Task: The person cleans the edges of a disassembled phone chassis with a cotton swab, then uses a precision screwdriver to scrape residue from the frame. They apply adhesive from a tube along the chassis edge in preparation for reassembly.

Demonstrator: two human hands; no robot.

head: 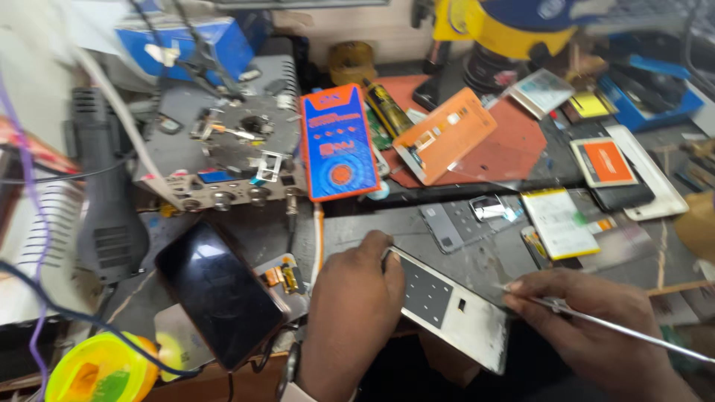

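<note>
Phone frame (454,309), a flat silver plate with a dark panel on it, is lying tilted at the near edge of the desk (477,257), between both hands. Left hand (350,305) is pressing on its upper-left end, fingers curled over the edge in a clenched grip on the frame. Right hand (588,320) is pinching thin metal tweezers (618,327), their tip sitting just beside the frame's right edge. A dark-screened phone (216,294) is resting to the left, near a small orange flex cable (283,275). A blue-and-orange box (339,141) is lying farther back.
</note>
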